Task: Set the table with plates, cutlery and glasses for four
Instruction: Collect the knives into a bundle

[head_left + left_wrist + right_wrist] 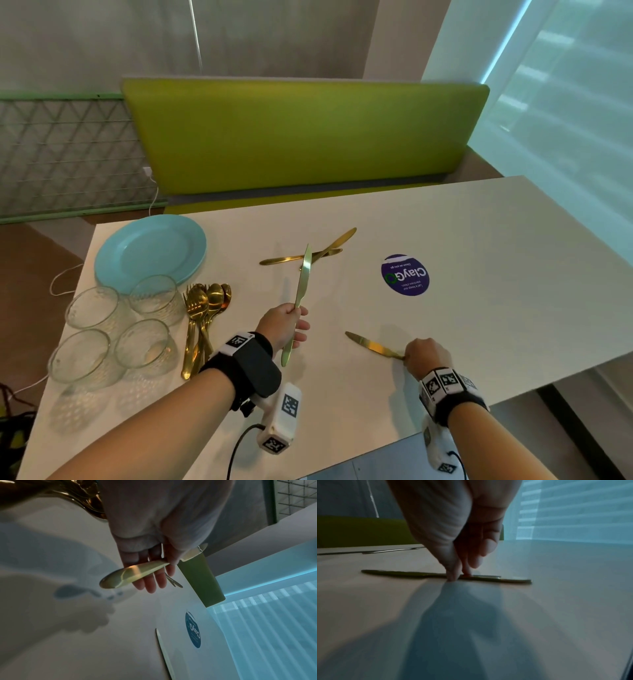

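While the left hand [286,323] holds one gold knife [301,291] up off the worktop [479,308], thumb pinching the handle against fingers that lie nearly straight beneath it, the blade points toward the top of the head view. Lower right in that frame, the right hand [426,356] is bent down with thumb and fingertips [453,574] pinching the handle of a second knife [373,346], which lies flat on the worktop with its blade aimed to the upper left. Two more gold knives [318,251] lie crossed near the middle of the frame, just behind the raised blade. At the left edge, a stack of light blue plates [150,251] sits with nothing on it. Below the plates stand four clear glasses [116,329] in a close cluster, upright and apparently empty. Just right of the glasses lies a bundle of gold forks and spoons [202,318], heads toward the plates. A round purple sticker [406,274] is on the worktop at centre right.
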{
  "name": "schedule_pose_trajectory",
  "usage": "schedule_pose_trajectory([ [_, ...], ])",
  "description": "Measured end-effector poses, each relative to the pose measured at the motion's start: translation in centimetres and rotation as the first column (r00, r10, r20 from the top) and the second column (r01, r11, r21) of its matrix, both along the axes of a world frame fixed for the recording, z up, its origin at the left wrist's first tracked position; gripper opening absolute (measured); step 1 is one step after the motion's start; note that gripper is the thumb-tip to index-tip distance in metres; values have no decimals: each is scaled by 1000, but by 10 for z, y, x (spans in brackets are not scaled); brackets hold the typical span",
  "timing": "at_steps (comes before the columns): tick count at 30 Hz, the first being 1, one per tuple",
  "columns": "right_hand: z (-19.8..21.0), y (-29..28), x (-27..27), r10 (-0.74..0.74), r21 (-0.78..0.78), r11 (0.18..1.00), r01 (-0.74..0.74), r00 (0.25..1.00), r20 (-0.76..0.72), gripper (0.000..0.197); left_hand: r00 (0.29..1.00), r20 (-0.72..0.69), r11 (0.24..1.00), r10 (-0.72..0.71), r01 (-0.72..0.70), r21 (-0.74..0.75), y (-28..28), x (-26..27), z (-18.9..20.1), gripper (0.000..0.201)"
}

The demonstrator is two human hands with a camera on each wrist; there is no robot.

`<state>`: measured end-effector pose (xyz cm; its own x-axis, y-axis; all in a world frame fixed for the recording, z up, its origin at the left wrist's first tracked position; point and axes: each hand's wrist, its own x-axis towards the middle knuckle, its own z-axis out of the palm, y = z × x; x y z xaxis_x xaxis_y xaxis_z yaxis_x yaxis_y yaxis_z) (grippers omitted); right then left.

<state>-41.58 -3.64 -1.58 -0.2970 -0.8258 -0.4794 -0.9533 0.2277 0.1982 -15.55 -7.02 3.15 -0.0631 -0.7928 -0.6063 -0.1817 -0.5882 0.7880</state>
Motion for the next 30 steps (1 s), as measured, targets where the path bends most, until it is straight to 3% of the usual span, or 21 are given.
schedule_pose_trajectory([
  [3,2,0,1,65,9,998,-66,998,7,30,1000,-4,1000,4,-4,-4,-6,-2,2,23],
  [5,7,-3,2,26,5,1000,-26,997,68,28,1000,-11,1000,13,-13,-6,-10,-3,3,23],
  [8,19,-14,9,-138,-97,978,183,925,355,21,999,-35,999,30,-31,-12,-17,-5,7,23],
  [9,25,-20,14,-180,-136,948,286,841,510,19,999,-37,999,36,-37,-11,-20,-5,8,23],
  [11,41,-36,34,-233,-93,848,522,525,819,17,996,-64,998,55,-55,-1,-26,-6,11,23],
  [13,58,-54,61,-224,43,777,628,212,951,19,992,-108,998,70,-68,16,-32,-8,13,22],
  [14,64,-63,74,-212,72,774,629,149,966,20,990,-120,997,73,-71,21,-34,-9,13,23],
  [15,68,-72,86,-198,73,789,610,140,970,20,988,-131,997,76,-74,22,-37,-11,14,23],
  [24,54,-110,140,-123,10,933,360,294,948,16,967,-218,991,134,-130,36,-62,-2,10,27],
  [30,39,-140,152,-38,-62,978,201,461,887,18,964,-175,979,203,-199,39,-78,14,-4,29],
])
